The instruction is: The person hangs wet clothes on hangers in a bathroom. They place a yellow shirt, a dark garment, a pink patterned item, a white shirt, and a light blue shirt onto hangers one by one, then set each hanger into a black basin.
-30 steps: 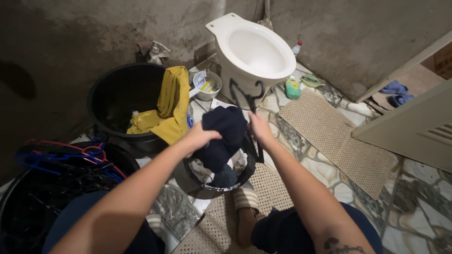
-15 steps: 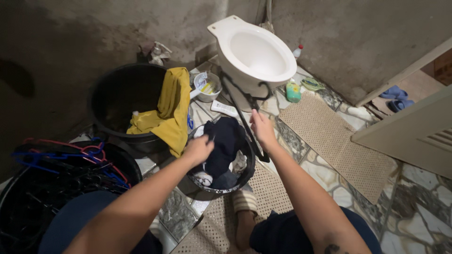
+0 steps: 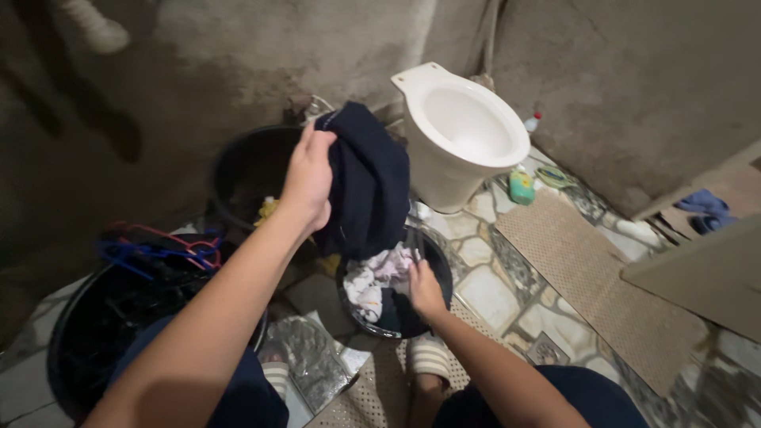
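Observation:
My left hand is raised and grips the top of a dark navy garment, which hangs down over a small black bucket. The bucket holds white and pale pink laundry and some dark cloth. My right hand is low at the bucket's near side, with its fingers curled against the laundry under the hanging garment. Whether it grips anything is hidden.
A white toilet stands behind the bucket. A large black bin with a yellow cloth is to the left, and nearer left a black tub of coloured hangers. A green bottle, a beige mat and a door lie right.
My left hand has lifted the navy garment up out of the bucket. My right hand dropped down to the bucket, and the black hanger it held is no longer seen. The view shifted left.

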